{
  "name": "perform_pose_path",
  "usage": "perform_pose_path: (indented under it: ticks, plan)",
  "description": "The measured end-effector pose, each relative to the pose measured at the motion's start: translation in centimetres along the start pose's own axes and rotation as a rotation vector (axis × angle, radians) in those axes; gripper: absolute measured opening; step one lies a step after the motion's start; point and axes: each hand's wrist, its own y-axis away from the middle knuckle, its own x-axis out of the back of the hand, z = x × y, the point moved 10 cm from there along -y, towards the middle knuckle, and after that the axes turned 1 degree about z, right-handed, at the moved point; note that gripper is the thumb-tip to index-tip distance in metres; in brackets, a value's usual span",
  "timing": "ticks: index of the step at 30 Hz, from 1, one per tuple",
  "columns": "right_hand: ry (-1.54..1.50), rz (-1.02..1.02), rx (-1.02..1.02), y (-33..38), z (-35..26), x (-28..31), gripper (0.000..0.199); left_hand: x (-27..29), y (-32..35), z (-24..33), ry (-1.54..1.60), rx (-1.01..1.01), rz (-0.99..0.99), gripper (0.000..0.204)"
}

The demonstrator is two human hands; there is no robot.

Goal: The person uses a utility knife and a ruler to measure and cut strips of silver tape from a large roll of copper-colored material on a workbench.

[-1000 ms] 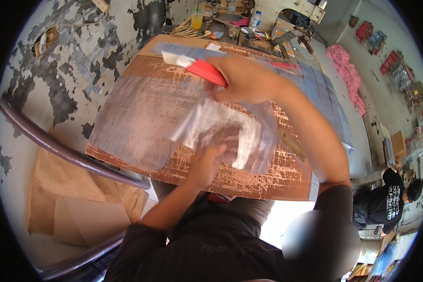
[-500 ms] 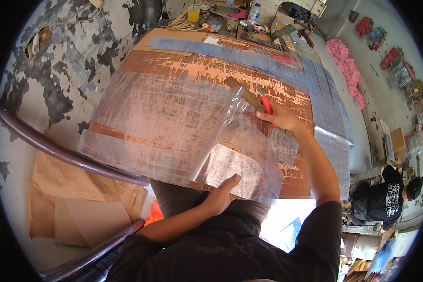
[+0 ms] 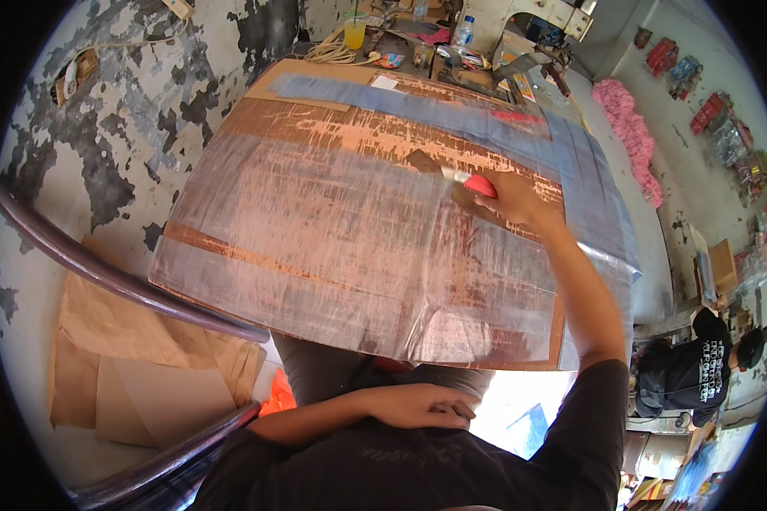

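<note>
Right hand (image 3: 520, 200) sits at about 2 o'clock from frame centre, arm stretched out over the worn cardboard board (image 3: 315, 221). Fingers are curled tight around a red-handled cutter (image 3: 477, 183); the red grip shows at the knuckles and the pale blade end pokes out toward 10 o'clock, tip on or just above the board surface, can't tell which.

Clear plastic sheet (image 3: 452, 289) lies flat on the board, covering its near half from centre down to the 5 o'clock edge. The cutter sits at the sheet's far edge.

Left hand (image 3: 418, 404) is off the board at 6 o'clock, resting against the person's own torso just below the board's near edge. Fingers lie loosely curved, holding nothing.

Blue strip (image 3: 418, 106) runs along the board's far edge at 12 o'clock. Beyond it, a cluttered workbench with a plastic bottle (image 3: 462, 32) and a cup of yellow drink (image 3: 354, 32).

Brown paper sheets (image 3: 136, 375) are piled on the floor at 8 o'clock, next to a curved dark metal tube (image 3: 102, 272). Another person in a black shirt (image 3: 699, 370) is at 4 o'clock, well apart.
</note>
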Motion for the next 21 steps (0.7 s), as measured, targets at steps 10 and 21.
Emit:
perform_pose_path:
  ticks: [10,21]
  plan:
    - [-0.67,-0.131,0.099,-6.1,4.4,-6.4,0.043,17.7,20.2,4.4,-1.346,0.304,1.338,0.098]
    - [0.404,0.144,0.278,-5.1,-10.3,6.7,0.048,21.6,20.9,2.0,-1.263,0.446,1.296,0.111]
